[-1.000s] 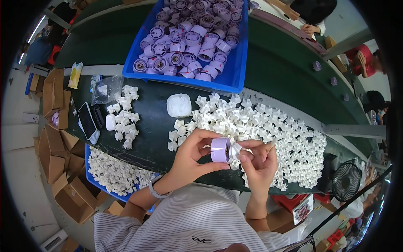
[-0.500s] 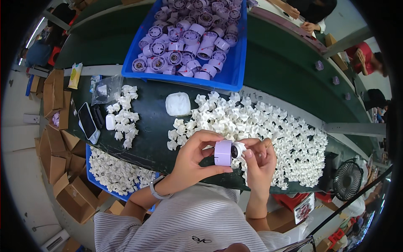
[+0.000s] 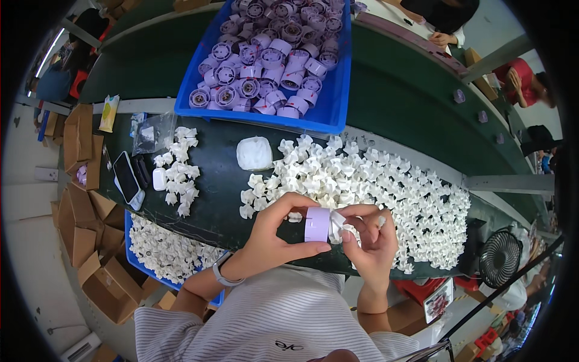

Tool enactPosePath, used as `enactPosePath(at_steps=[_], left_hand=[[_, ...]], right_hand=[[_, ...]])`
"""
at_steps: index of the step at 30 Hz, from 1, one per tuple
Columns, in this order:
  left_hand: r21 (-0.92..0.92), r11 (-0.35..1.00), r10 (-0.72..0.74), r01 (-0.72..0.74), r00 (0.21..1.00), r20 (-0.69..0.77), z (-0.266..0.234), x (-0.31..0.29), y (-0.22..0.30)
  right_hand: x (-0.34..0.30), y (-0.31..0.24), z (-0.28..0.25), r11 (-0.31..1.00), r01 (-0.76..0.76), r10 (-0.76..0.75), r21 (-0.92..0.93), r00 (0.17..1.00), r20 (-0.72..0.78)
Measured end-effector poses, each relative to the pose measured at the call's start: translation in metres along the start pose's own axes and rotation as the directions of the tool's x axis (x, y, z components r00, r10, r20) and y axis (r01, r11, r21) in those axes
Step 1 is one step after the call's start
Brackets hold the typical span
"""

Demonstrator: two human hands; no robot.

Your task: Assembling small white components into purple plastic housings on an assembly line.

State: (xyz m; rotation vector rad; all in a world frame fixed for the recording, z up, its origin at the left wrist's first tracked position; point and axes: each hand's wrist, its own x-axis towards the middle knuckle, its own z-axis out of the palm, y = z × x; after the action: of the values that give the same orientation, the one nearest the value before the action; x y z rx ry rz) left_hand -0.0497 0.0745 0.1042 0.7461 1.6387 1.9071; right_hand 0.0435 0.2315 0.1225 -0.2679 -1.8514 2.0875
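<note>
My left hand (image 3: 269, 238) grips a lilac plastic cylinder (image 3: 317, 224), thumb below and fingers above. At the cylinder's right end sits a small white fan-shaped plastic piece (image 3: 336, 229), which the fingers of my right hand (image 3: 375, 244) pinch. It touches the cylinder's end; how far it goes in I cannot see. Under and beyond both hands spreads a wide layer of similar white plastic pieces (image 3: 410, 205). Past them a blue tray (image 3: 265, 120) holds many lilac cylinders (image 3: 248, 87), some showing their inner parts.
A white rounded block (image 3: 254, 154) stands left of the pile. Further left lie more white pieces (image 3: 180, 169), a phone (image 3: 126, 178) and a plastic bag (image 3: 154, 133). A blue bin of white parts (image 3: 169, 247) is below the table's left edge. A black fan (image 3: 500, 257) stands right.
The lilac cylinder has turned a little, so its dark opening no longer shows. The white piece has moved against its right end, and my right fingers have shifted around it.
</note>
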Motion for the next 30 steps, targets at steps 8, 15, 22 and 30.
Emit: enactPosePath(at_steps=[8,15,22,30], left_hand=[[-0.05,0.992,-0.115,0.116,0.993,0.014,0.006,0.0,-0.002],[-0.231,0.955,-0.178,0.188,0.982,0.063,0.012,-0.001,0.001],[-0.243,0.962,-0.123,0.128,0.992,0.038,0.015,0.0,0.004],[-0.25,0.965,-0.057,0.079,0.994,0.092,0.009,0.003,0.01]], right_hand=[[-0.003,0.003,0.0,0.999,0.039,-0.039,0.038,0.999,0.012],[-0.003,-0.004,0.001,0.945,-0.099,0.12,0.312,0.992,-0.05],[-0.003,-0.003,-0.002,0.97,-0.102,0.114,0.223,0.992,-0.045],[-0.002,-0.008,-0.007,0.977,-0.088,0.094,0.195,0.995,-0.024]])
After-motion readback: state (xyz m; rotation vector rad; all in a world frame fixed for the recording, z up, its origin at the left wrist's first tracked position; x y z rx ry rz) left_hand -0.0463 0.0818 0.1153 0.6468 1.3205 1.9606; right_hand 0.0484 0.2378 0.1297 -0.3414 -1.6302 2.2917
